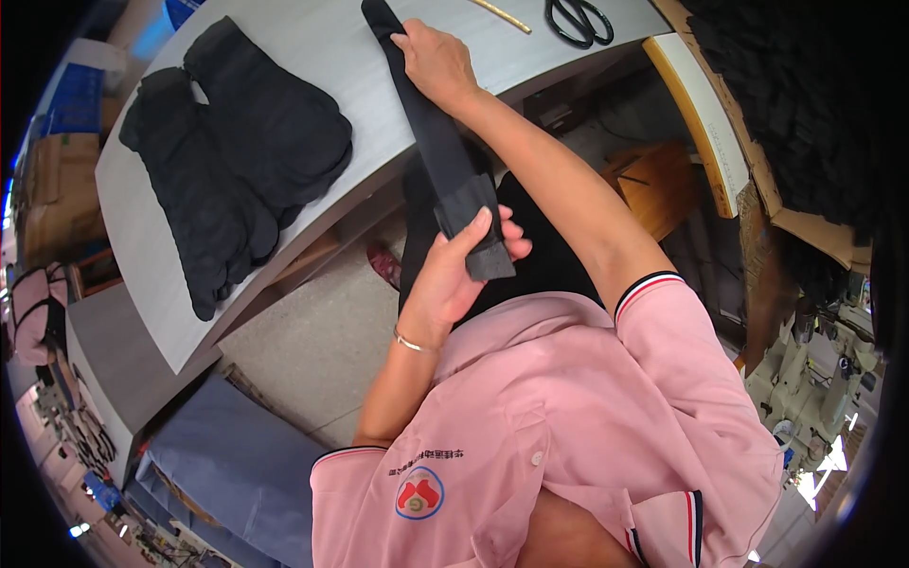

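A long black fabric strap (431, 133) stretches from the table top down toward my body. Around its near end my left hand (454, 260) is closed, thumb on top, where a wider, partly see-through black piece overlaps the strap. Farther up, my right hand (437, 64) pinches the strap's edge close to its far end, which lies over the table (365, 95). Left of the strap, two stacks of black fabric pieces (270, 114) rest side by side on the table, the left one (194, 180) reaching the near edge.
Black-handled scissors (578, 21) and a thin yellowish stick (502, 14) lie at the table's far right. Beyond a white, wood-edged board (701, 123), a cardboard box (824, 237) holds a heap of black pieces. Blue-grey fabric (232, 464) sits at lower left.
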The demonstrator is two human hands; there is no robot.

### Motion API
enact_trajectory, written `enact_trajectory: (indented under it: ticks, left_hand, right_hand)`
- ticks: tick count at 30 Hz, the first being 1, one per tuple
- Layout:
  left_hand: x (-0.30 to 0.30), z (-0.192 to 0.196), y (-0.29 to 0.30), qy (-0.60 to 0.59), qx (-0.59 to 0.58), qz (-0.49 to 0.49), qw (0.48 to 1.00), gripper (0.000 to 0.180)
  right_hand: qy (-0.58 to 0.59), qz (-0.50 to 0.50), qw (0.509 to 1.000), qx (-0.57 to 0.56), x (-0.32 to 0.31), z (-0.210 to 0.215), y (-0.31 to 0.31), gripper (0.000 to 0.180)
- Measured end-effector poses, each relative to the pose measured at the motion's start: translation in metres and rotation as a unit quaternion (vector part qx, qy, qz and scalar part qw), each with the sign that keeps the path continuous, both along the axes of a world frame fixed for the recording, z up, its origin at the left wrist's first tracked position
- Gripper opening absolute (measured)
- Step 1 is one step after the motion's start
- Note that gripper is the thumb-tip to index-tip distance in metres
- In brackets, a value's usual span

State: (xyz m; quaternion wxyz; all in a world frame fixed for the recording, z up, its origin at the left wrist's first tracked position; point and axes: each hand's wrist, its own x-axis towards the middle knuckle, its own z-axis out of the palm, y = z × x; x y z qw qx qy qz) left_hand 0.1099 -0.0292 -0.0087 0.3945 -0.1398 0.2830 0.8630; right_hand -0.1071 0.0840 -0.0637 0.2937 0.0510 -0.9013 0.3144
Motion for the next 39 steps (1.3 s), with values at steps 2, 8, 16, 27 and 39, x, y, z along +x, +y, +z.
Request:
enact_trajectory:
  ticks: [2,8,16,27,39]
  left_hand:
    - [-0.014,-0.004,0.002,-0.013,-0.019,-0.015,1.000,0.031]
    - [-0.047,-0.011,0.011,-0.009,0.010,0.031,0.999,0.031]
    - [-0.015,-0.007,0.005,0.000,-0.025,0.032,0.999,0.031]
    - [0.002,0.005,-0.012,0.032,-0.005,0.030,0.999,0.040]
    - [0.082,0.014,-0.052,0.084,-0.047,-0.048,0.994,0.021]
  right_hand:
    - [0.023,-0.008,1.000,-0.008,-0.002,-0.001,-0.002,0.028]
    - [0.018,-0.008,1.000,-0.001,-0.021,0.000,0.001,0.027]
    - [-0.006,-0.016,0.999,0.034,-0.032,0.001,0.000,0.022]
    - [0.012,-0.014,1.000,0.007,-0.032,-0.001,-0.001,0.024]
    - [-0.004,-0.067,0.998,0.002,-0.046,-0.010,-0.007,0.022]
